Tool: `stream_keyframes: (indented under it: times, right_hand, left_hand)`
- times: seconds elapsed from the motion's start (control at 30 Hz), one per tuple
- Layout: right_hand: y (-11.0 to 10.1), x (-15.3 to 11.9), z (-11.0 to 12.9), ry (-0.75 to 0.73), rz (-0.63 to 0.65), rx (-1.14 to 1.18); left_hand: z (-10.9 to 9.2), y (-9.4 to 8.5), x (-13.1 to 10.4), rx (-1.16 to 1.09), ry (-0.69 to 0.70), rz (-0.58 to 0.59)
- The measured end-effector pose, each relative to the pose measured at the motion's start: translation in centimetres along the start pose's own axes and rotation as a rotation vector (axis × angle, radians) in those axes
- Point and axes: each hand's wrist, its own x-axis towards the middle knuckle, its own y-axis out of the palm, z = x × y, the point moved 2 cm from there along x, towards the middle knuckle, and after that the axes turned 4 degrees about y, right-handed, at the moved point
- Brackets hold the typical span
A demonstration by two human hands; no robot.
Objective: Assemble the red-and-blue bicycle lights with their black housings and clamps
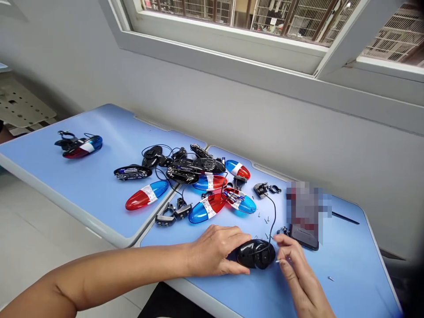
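Observation:
My left hand [220, 249] is closed around the left end of a black oval light housing [254, 254], which rests on the blue table with its black side up. A thin black cable [274, 216] runs from this housing to a small black switch box [261, 190] with a ring clamp [274, 189]. Just right of the housing, my right hand [294, 269] pinches a small silvery screw [277, 261] between thumb and fingers. Several loose screws [266, 220] lie behind the housing, and another screw [330, 278] lies to the right.
Red-and-blue light covers [207, 207], open black housings with batteries [182, 174] and handlebar clamps [165, 218] crowd the middle. One assembled light [84, 146] sits far left. A dark phone [304, 236], partly blurred out, and a thin black stick [345, 217] lie right, near the wall.

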Motion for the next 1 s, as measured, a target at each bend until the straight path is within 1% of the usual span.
stream_keyframes:
  times: [0.03, 0.07, 0.13, 0.2, 0.27, 0.33, 0.43, 0.57, 0.73, 0.8, 0.9, 1.0]
  right_hand:
    - [-0.2, -0.1, -0.2, 0.083, -0.022, 0.014]
    - [-0.3, -0.1, -0.3, 0.162, -0.014, 0.039]
    - [-0.4, -0.3, 0.0, 0.292, 0.061, 0.111]
    - [-0.3, -0.6, 0.4, 0.382, 0.086, 0.191]
    - [0.0, -0.8, 0.8, 0.414, 0.036, 0.240]
    - [0.3, -1.0, 0.9, 0.393, 0.007, 0.235]
    - [0.8, -1.2, 0.5, 0.352, 0.034, 0.183]
    - [1.2, -1.2, 0.2, 0.263, 0.055, 0.115]
    - [2.0, -1.3, 0.0, 0.172, -0.008, 0.001]
    - [2.5, -1.4, 0.0, 0.138, -0.027, -0.039]
    - [3.2, -1.6, 0.2, 0.084, -0.048, -0.077]
    - [3.6, -2.1, 1.0, 0.000, -0.088, -0.081]
  left_hand:
    - [0.0, -0.1, 0.0, 0.021, -0.022, 0.000]
    - [0.0, -0.1, 0.0, 0.032, -0.051, 0.005]
    - [0.0, 0.0, -0.1, 0.019, -0.106, 0.025]
    - [0.0, 0.1, -0.1, -0.008, -0.138, 0.039]
    - [-0.1, 0.3, -0.2, -0.019, -0.159, 0.042]
    - [-0.3, 0.5, -0.3, -0.018, -0.195, 0.051]
    - [-0.5, 0.5, -0.3, -0.017, -0.233, 0.075]
    - [-0.8, 0.2, -0.1, 0.010, -0.245, 0.119]
    - [-1.4, 0.0, 0.1, 0.095, -0.280, 0.215]
    - [-1.6, -0.1, 0.1, 0.117, -0.297, 0.230]
    - [-1.5, -0.1, -0.2, 0.094, -0.324, 0.193]
    - [-1.1, 0.0, -0.7, -0.067, -0.270, 0.104]
